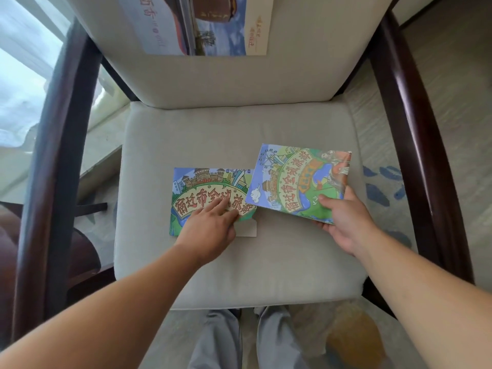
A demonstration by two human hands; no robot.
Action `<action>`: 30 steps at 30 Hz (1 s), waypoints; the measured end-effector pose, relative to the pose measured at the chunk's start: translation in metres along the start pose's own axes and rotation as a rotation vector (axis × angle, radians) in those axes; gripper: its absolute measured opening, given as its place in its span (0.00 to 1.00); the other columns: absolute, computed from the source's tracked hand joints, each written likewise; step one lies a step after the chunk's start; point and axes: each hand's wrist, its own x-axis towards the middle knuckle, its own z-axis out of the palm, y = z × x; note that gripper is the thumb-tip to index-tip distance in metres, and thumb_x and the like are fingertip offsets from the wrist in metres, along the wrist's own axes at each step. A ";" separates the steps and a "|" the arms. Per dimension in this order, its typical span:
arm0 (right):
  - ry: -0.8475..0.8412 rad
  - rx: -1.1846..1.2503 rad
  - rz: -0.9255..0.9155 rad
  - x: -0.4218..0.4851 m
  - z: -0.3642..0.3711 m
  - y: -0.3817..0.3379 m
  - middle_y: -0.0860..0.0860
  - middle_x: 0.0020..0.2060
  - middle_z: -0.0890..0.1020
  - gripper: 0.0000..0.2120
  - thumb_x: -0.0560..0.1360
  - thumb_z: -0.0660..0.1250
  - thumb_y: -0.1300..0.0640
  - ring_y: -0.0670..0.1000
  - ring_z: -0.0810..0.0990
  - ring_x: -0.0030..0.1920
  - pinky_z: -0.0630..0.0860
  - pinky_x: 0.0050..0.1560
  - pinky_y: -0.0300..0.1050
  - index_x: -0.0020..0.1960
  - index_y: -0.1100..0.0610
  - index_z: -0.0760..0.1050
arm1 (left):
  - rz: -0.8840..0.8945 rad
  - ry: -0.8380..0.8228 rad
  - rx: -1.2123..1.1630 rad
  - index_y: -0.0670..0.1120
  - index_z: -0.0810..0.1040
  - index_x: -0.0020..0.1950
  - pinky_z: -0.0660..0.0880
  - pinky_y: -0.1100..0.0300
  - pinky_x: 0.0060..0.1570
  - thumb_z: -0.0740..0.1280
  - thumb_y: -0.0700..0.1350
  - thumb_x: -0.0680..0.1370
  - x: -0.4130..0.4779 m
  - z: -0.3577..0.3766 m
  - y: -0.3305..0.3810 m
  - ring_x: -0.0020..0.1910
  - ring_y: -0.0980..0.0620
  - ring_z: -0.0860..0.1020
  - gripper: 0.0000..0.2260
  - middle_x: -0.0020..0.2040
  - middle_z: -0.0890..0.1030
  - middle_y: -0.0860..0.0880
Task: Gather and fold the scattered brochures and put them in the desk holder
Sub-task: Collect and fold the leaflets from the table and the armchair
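status: flat brochure (202,193) lies mid seat cushion (213,134), left hand (210,227) pressing it with straight fingers. right hand (343,222) pinches lifted brochure (292,179) over the cushion's right side. risk: corner pinch slips (glossy paper), sheet drops off the cushion; flat one may skid.

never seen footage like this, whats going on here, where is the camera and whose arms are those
There is no machine here. One camera, worn on a person's head, looks down at their own bare arms. Below them is an armchair's pale seat cushion. The left hand rests with straight fingers on a cartoon brochure lying flat on the cushion. The right hand pinches a second brochure, similar in look, by its near edge, thumb on top. More printed sheets lean against the backrest. No desk holder is in view.
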 end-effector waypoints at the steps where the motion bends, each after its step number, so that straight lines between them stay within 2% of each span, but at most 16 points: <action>1: -0.009 0.001 0.001 0.000 0.000 0.000 0.48 0.53 0.83 0.15 0.79 0.62 0.66 0.53 0.83 0.48 0.77 0.47 0.50 0.57 0.46 0.73 | -0.026 0.016 -0.055 0.50 0.70 0.72 0.64 0.51 0.71 0.55 0.49 0.82 0.000 -0.002 0.002 0.77 0.49 0.59 0.19 0.78 0.63 0.48; 3: -0.021 0.008 -0.001 -0.001 0.000 -0.001 0.47 0.52 0.84 0.16 0.79 0.62 0.66 0.51 0.84 0.47 0.77 0.45 0.48 0.57 0.46 0.73 | -0.096 0.062 -0.192 0.45 0.75 0.68 0.68 0.54 0.66 0.55 0.45 0.82 0.001 -0.005 0.005 0.72 0.47 0.68 0.17 0.71 0.73 0.46; 4: -0.023 0.019 -0.004 -0.001 0.000 -0.002 0.46 0.50 0.84 0.16 0.79 0.62 0.66 0.50 0.84 0.44 0.77 0.42 0.47 0.56 0.45 0.73 | -0.144 0.096 -0.275 0.43 0.77 0.61 0.72 0.53 0.57 0.55 0.44 0.82 0.001 -0.008 0.007 0.65 0.43 0.74 0.14 0.62 0.79 0.44; 5: -0.024 0.036 -0.005 -0.002 -0.001 -0.002 0.45 0.48 0.85 0.16 0.79 0.63 0.66 0.49 0.85 0.42 0.77 0.40 0.46 0.55 0.45 0.73 | -0.206 0.130 -0.363 0.42 0.76 0.53 0.72 0.52 0.45 0.55 0.43 0.81 0.000 -0.011 0.009 0.53 0.41 0.77 0.11 0.49 0.80 0.45; 6: -0.024 0.055 -0.005 -0.002 -0.002 -0.003 0.44 0.46 0.85 0.16 0.79 0.63 0.66 0.47 0.85 0.40 0.77 0.39 0.45 0.55 0.45 0.74 | -0.271 0.159 -0.442 0.44 0.72 0.46 0.67 0.53 0.36 0.55 0.42 0.81 0.000 -0.013 0.010 0.43 0.42 0.75 0.08 0.39 0.77 0.48; 7: -0.024 0.067 -0.004 -0.003 -0.004 -0.004 0.44 0.44 0.86 0.16 0.79 0.63 0.66 0.47 0.85 0.39 0.77 0.39 0.45 0.55 0.45 0.74 | -0.330 0.185 -0.512 0.46 0.69 0.43 0.64 0.54 0.33 0.55 0.42 0.80 0.000 -0.015 0.009 0.37 0.45 0.72 0.08 0.35 0.73 0.50; 9: -0.035 0.065 0.000 -0.006 -0.007 -0.004 0.43 0.43 0.86 0.16 0.79 0.63 0.66 0.47 0.85 0.39 0.76 0.39 0.45 0.55 0.45 0.74 | -0.426 0.249 -0.672 0.46 0.65 0.38 0.62 0.54 0.33 0.54 0.40 0.79 0.000 -0.020 0.007 0.34 0.47 0.67 0.09 0.32 0.70 0.50; 12: -0.072 0.009 0.014 -0.013 -0.011 0.002 0.45 0.46 0.86 0.16 0.79 0.62 0.67 0.50 0.85 0.42 0.76 0.42 0.46 0.56 0.45 0.75 | -0.535 0.356 -0.924 0.47 0.60 0.34 0.59 0.55 0.33 0.55 0.38 0.76 0.002 -0.028 0.004 0.31 0.50 0.61 0.11 0.29 0.64 0.54; 14: -0.118 -0.073 0.032 -0.018 -0.009 0.010 0.46 0.47 0.86 0.17 0.79 0.62 0.67 0.50 0.85 0.45 0.77 0.45 0.49 0.57 0.46 0.75 | -0.578 0.387 -1.019 0.48 0.63 0.33 0.58 0.57 0.31 0.55 0.38 0.76 0.004 -0.034 0.003 0.28 0.54 0.60 0.12 0.26 0.63 0.57; 17: -0.154 -0.185 0.053 -0.025 0.000 0.024 0.48 0.52 0.86 0.18 0.79 0.62 0.68 0.52 0.84 0.51 0.77 0.56 0.55 0.61 0.48 0.74 | -0.562 0.405 -1.074 0.50 0.76 0.42 0.62 0.58 0.31 0.54 0.40 0.76 0.006 -0.044 0.002 0.27 0.57 0.63 0.12 0.27 0.67 0.58; 19: -0.138 -0.224 0.039 -0.026 0.009 0.029 0.49 0.54 0.85 0.19 0.78 0.63 0.68 0.53 0.84 0.54 0.77 0.60 0.55 0.61 0.47 0.74 | -0.506 0.417 -1.023 0.49 0.77 0.47 0.65 0.57 0.34 0.55 0.40 0.77 0.007 -0.047 0.005 0.31 0.54 0.66 0.12 0.31 0.71 0.56; 21: -0.115 -0.252 0.024 -0.024 0.019 0.031 0.48 0.54 0.85 0.17 0.78 0.63 0.67 0.52 0.83 0.55 0.77 0.60 0.54 0.57 0.46 0.75 | -0.442 0.420 -0.895 0.43 0.74 0.46 0.67 0.55 0.36 0.56 0.41 0.79 0.004 -0.048 0.008 0.35 0.49 0.69 0.08 0.35 0.73 0.51; 24: -0.101 -0.291 0.000 -0.018 0.039 0.030 0.47 0.52 0.84 0.15 0.78 0.64 0.65 0.52 0.83 0.54 0.78 0.55 0.51 0.53 0.45 0.75 | -0.306 0.365 -0.661 0.44 0.73 0.51 0.71 0.51 0.41 0.57 0.43 0.80 -0.005 -0.042 0.015 0.43 0.44 0.75 0.07 0.43 0.79 0.47; 27: -0.101 -0.332 0.002 -0.010 0.061 0.030 0.51 0.52 0.84 0.13 0.77 0.62 0.65 0.55 0.83 0.53 0.78 0.55 0.51 0.54 0.47 0.75 | -0.111 0.315 -0.537 0.44 0.76 0.56 0.67 0.56 0.45 0.59 0.43 0.80 -0.012 -0.033 0.025 0.48 0.44 0.76 0.09 0.49 0.81 0.45; 29: -0.079 -0.366 0.018 -0.006 0.072 0.033 0.52 0.52 0.83 0.13 0.76 0.61 0.64 0.56 0.82 0.52 0.79 0.56 0.53 0.55 0.50 0.74 | -0.035 0.291 -0.490 0.45 0.77 0.58 0.68 0.55 0.56 0.59 0.48 0.78 -0.012 -0.031 0.023 0.56 0.48 0.75 0.14 0.54 0.80 0.48; 30: -0.050 -0.406 0.011 -0.004 0.074 0.034 0.52 0.51 0.83 0.12 0.75 0.61 0.63 0.54 0.82 0.51 0.79 0.53 0.51 0.55 0.51 0.73 | -0.059 0.298 -0.491 0.46 0.78 0.58 0.67 0.53 0.61 0.58 0.53 0.77 -0.010 -0.031 0.018 0.60 0.49 0.74 0.17 0.57 0.80 0.49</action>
